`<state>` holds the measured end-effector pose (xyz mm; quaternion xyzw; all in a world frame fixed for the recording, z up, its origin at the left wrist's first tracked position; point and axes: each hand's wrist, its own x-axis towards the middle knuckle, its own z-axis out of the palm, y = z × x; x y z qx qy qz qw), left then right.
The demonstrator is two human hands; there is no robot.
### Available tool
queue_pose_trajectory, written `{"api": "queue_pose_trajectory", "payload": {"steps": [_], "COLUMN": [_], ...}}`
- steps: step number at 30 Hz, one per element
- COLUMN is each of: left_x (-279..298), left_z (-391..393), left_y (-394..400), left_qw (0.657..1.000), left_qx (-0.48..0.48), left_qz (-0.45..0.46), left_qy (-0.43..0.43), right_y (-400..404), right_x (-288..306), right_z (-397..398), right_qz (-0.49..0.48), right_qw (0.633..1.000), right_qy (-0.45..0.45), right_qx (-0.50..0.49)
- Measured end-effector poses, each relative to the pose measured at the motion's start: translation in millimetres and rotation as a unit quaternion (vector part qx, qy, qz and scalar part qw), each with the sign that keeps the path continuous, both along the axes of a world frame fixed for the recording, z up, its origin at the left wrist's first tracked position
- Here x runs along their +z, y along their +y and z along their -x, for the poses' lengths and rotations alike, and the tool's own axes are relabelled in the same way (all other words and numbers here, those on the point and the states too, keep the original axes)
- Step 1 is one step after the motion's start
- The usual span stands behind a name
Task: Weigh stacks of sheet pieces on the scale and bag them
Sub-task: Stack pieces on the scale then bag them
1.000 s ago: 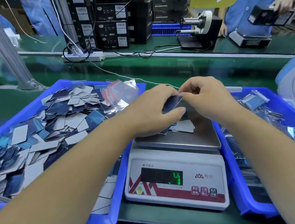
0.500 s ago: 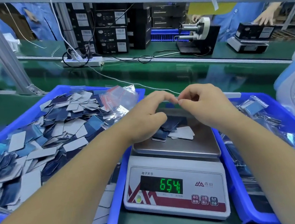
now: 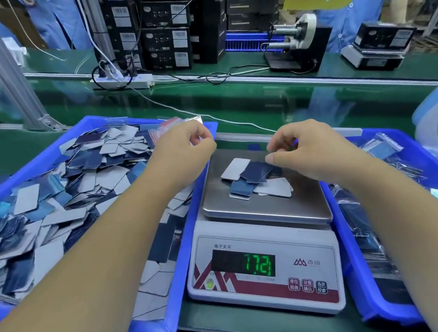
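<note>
"So where do the pieces sit against the hands right now?"

"Loosely fanned on the steel pan of the scale point(image 3: 262, 259), in a small heap of sheet pieces point(image 3: 255, 179). The right hand point(image 3: 307, 152) hovers at the heap's far right edge, thumb tip just beside the topmost dark piece; whether it touches I cannot tell. The left hand point(image 3: 183, 153) is off to the left, over the gap between the pan and the left bin point(image 3: 160, 330)."

"Are they gripping anything?"

"Both have fingers curled in with thumb near forefinger. I see nothing pinched in the right. The left shows a pale sliver at its fingertips (a bag edge or just glare, too small to say), so I cannot tell."

"Which hand would go for the heap?"

"The right, I'd judge; it is nearer, with the pieces lying below and to its near left. The long sides mostly run from near left to far right, though the pieces are skewed against each other, so they would need squaring up."

"And how do they look?"

"Thin rounded rectangles, some dark blue, some pale grey, like the mass in the left bin. The display reads 7.72 or so. Filled clear bags lie in the right bin point(image 3: 372, 298)."
</note>
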<state>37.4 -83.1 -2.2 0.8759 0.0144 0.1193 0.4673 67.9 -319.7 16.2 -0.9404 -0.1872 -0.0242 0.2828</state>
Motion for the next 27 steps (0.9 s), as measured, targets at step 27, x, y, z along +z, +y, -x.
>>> {"api": "queue_pose_trajectory", "payload": {"steps": [27], "left_x": [-5.4], "left_z": [3.9], "left_y": [-12.9], "left_qw": [0.988], "left_qx": [-0.121], "left_qz": [-0.082], "left_qy": [0.055], "right_y": [-1.0], "right_x": [1.2], "right_z": [1.6], "right_qz": [0.08], "right_qw": [0.992], "right_qy": [0.095], "right_qx": [0.024]}}
